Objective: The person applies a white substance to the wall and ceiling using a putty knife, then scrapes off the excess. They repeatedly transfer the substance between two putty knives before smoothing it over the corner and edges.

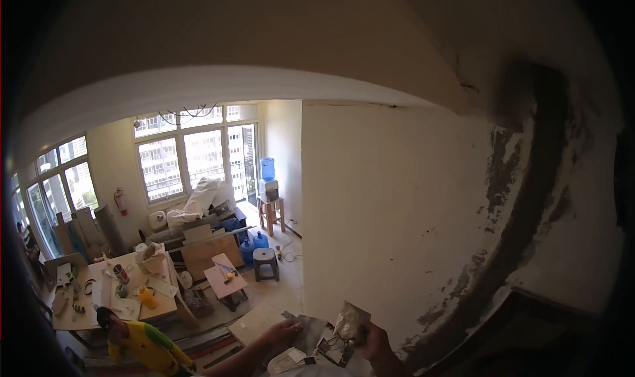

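My left hand [286, 331] is closed on the edge of a flat grey scraper-like plate [309, 335], low in the head view. Close by on the right, my right hand [376, 345] grips a squarish plate with pale putty [350, 321] on its face. The two plates are near each other, just in front of the pale wall [390, 198]. A dark, rough patched strip [529, 198] runs down the wall to the right of my hands. Any handles on the plates are hidden by my fingers.
Far below on the left, a person in a yellow shirt [144, 344] stands by a cluttered worktable [86, 319]. A grey stool [266, 264], blue water jugs [260, 240] and a water dispenser [268, 188] stand beyond. Boards lie on the floor.
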`<move>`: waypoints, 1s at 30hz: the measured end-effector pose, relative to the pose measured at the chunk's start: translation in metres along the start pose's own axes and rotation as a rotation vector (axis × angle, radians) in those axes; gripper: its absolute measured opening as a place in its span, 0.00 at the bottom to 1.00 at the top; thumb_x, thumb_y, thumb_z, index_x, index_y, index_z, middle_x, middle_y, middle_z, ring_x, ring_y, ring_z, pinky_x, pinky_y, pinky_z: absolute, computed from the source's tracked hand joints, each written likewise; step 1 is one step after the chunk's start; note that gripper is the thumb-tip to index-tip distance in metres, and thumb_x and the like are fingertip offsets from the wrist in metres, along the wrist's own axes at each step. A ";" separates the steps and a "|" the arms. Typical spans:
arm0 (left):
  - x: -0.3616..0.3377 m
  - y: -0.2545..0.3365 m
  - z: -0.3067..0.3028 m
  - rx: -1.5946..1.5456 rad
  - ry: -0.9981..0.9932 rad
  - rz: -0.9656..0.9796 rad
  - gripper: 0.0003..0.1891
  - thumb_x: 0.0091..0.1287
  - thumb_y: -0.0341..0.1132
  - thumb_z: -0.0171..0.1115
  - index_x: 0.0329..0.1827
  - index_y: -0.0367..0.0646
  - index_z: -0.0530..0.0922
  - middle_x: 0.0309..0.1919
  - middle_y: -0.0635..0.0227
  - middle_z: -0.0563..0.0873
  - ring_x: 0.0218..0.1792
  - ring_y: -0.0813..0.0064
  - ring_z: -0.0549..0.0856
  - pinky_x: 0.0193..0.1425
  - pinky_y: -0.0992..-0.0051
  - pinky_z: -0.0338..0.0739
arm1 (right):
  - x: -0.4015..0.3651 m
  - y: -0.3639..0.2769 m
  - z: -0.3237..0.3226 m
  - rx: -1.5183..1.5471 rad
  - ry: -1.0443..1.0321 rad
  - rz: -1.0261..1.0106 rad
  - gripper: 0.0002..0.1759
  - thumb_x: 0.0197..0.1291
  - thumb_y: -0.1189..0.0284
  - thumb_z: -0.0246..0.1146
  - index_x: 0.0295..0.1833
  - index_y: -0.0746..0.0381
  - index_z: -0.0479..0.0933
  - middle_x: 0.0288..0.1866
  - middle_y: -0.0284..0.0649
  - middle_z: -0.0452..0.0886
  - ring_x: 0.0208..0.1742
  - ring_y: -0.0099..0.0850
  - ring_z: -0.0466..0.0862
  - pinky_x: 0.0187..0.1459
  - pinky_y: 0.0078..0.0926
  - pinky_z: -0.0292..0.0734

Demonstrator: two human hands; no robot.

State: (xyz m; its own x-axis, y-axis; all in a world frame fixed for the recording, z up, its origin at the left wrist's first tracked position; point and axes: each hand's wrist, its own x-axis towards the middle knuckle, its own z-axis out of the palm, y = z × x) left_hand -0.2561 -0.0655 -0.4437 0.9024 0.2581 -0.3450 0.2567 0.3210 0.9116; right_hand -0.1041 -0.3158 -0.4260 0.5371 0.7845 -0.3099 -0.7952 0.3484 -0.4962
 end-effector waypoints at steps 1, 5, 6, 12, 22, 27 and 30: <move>0.000 -0.004 -0.001 -0.084 -0.013 0.040 0.19 0.74 0.39 0.58 0.61 0.36 0.72 0.44 0.64 0.82 0.43 0.71 0.83 0.52 0.69 0.79 | -0.008 0.002 0.011 -0.021 0.070 -0.007 0.14 0.67 0.59 0.58 0.53 0.53 0.76 0.45 0.34 0.84 0.43 0.35 0.83 0.41 0.39 0.75; -0.006 -0.006 0.002 -0.278 -0.083 0.155 0.17 0.73 0.33 0.59 0.61 0.36 0.71 0.47 0.62 0.82 0.47 0.68 0.84 0.56 0.67 0.79 | -0.020 0.017 0.032 -0.077 0.235 -0.033 0.14 0.68 0.59 0.57 0.53 0.53 0.76 0.44 0.33 0.83 0.45 0.34 0.82 0.42 0.40 0.73; -0.009 -0.005 0.003 -0.291 -0.105 0.174 0.17 0.73 0.32 0.59 0.61 0.36 0.72 0.47 0.62 0.82 0.48 0.68 0.84 0.56 0.67 0.79 | -0.020 0.019 0.032 -0.086 0.248 -0.038 0.14 0.69 0.59 0.57 0.53 0.53 0.76 0.44 0.33 0.83 0.45 0.34 0.82 0.42 0.41 0.73; -0.008 -0.015 0.004 -0.384 -0.114 0.142 0.16 0.70 0.30 0.61 0.58 0.32 0.73 0.44 0.61 0.84 0.47 0.69 0.85 0.53 0.70 0.80 | -0.020 0.019 0.030 -0.027 0.290 -0.062 0.15 0.71 0.59 0.55 0.55 0.54 0.75 0.49 0.34 0.81 0.51 0.33 0.79 0.46 0.41 0.73; -0.024 0.018 0.014 -0.097 -0.053 0.169 0.18 0.65 0.25 0.59 0.58 0.32 0.74 0.49 0.58 0.84 0.50 0.65 0.85 0.55 0.65 0.81 | 0.032 0.023 -0.053 -0.389 0.143 -0.239 0.16 0.69 0.59 0.55 0.55 0.56 0.75 0.50 0.37 0.81 0.51 0.34 0.80 0.47 0.41 0.74; -0.014 0.037 0.009 0.114 0.149 0.301 0.14 0.58 0.23 0.58 0.49 0.33 0.78 0.42 0.62 0.85 0.42 0.70 0.84 0.47 0.73 0.78 | -0.009 -0.010 0.013 -0.186 0.127 -0.038 0.17 0.66 0.65 0.60 0.56 0.62 0.76 0.48 0.39 0.83 0.48 0.32 0.83 0.49 0.36 0.78; -0.013 0.049 0.014 0.454 0.204 0.618 0.11 0.56 0.21 0.57 0.41 0.37 0.83 0.41 0.60 0.86 0.41 0.71 0.85 0.45 0.76 0.77 | 0.005 -0.010 -0.011 -0.282 0.090 -0.077 0.19 0.66 0.67 0.61 0.58 0.65 0.75 0.52 0.41 0.81 0.54 0.30 0.82 0.57 0.33 0.79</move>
State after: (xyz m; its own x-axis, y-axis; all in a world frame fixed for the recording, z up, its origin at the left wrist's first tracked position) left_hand -0.2504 -0.0657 -0.3917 0.8575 0.4442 0.2596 -0.1145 -0.3271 0.9380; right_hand -0.0905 -0.3210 -0.4312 0.6257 0.7081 -0.3272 -0.6484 0.2389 -0.7228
